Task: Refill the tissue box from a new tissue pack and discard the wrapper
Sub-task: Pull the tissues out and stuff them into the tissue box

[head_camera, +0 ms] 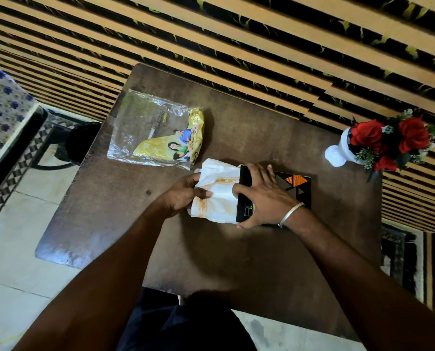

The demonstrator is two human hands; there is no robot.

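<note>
The black tissue box [274,196] lies on its side near the middle of the brown worktop [236,249], and everything here is placed against it. A white stack of tissues [219,191] with orange printed edges sticks out of the box's open end, on the side away from the flower vase; most of the stack looks to be outside the box.

The right hand [259,196] lies spread over the box at its open end, fingers over the top and thumb against the near edge, pinning the box down. The left hand [183,196] is closed on the outer end of the stack, thumb on top and fingers underneath as far as can be seen.

The step in hand looks like feeding the tissues in. To do it well, the stack should stay flat and squared to the opening, pushed straight along the box's length, not at an angle, so the top sheets do not buckle against the rim. The right hand should hold the box firmly without squeezing the mouth narrower. Short pushes, with the left hand shifting back along the stack, would probably keep the sheets together.

The emptied wrapper [158,133], clear plastic with yellow print, lies flat on the worktop beyond the box's open end, near but apart. It is not yet discarded.

A vase of red roses [378,143] stands beyond the box's far end, well apart from it.
</note>
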